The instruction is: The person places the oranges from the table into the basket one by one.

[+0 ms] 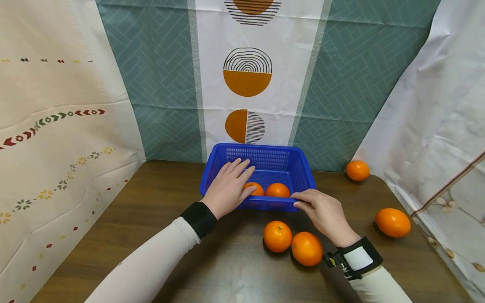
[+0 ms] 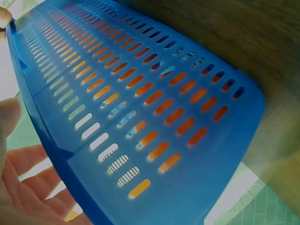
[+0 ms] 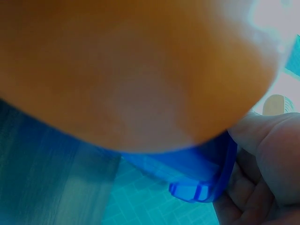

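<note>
A blue plastic basket (image 1: 257, 204) with slotted walls stands near the cloth backdrop, two oranges (image 1: 278, 190) lying inside along its near wall. Over the basket's near left part reaches my left hand (image 1: 229, 187), fingers extended and holding nothing; the left wrist view has its fingers (image 2: 35, 180) beyond the slotted wall. My right hand (image 1: 322, 208) pinches the rim at the near right corner between thumb and fingers. Just in front of the basket, two more oranges (image 1: 278, 236) sit side by side. One orange (image 3: 131, 70) fills much of the right wrist view.
At the table's right side lie two further oranges, one (image 1: 357, 170) by the back edge and one (image 1: 393, 222) nearer. Patterned cloths (image 1: 166, 84) hang behind and on both sides of the brown wooden table (image 1: 125, 227).
</note>
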A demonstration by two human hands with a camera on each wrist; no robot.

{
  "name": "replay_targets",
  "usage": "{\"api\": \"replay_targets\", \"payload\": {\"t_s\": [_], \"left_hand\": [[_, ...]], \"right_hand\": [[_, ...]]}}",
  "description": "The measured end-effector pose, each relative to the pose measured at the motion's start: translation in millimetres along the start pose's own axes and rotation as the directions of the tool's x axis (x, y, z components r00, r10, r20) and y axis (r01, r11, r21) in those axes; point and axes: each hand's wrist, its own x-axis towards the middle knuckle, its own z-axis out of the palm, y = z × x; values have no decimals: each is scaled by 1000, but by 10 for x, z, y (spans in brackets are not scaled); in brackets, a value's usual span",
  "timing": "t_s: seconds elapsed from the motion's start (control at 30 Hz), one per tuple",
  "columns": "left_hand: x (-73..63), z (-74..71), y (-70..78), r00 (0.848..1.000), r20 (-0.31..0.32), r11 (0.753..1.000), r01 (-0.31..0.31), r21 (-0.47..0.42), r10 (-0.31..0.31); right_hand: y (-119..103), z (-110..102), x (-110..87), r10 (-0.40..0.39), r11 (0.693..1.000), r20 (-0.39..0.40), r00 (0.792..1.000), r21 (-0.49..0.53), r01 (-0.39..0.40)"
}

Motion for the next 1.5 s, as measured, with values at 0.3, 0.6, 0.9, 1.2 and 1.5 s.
{"api": "replay_targets", "payload": {"t_s": [0.3, 0.6, 0.9, 1.2, 1.5], "left_hand": [[-178, -24, -25, 993, -114, 1000, -16, 13, 17], [-283, -4, -28, 975, -221, 1000, -30, 2, 29], [-418, 51, -61, 956, -286, 998, -59, 15, 61], [-562, 33, -139, 955, -292, 998, -51, 30, 57], [-709, 55, -148, 968, -246, 999, -36, 32, 43]], "right_hand": [[15, 3, 16, 4, 1000, 5, 1000, 3, -4], [24, -13, 4, 17, 1000, 8, 1000, -4, -16], [33, 20, 1, 5, 1000, 19, 1000, 8, -5], [64, 7, 10, -6, 1000, 13, 1000, 12, 6], [83, -4, 3, -15, 1000, -4, 1000, 16, 15]]}}
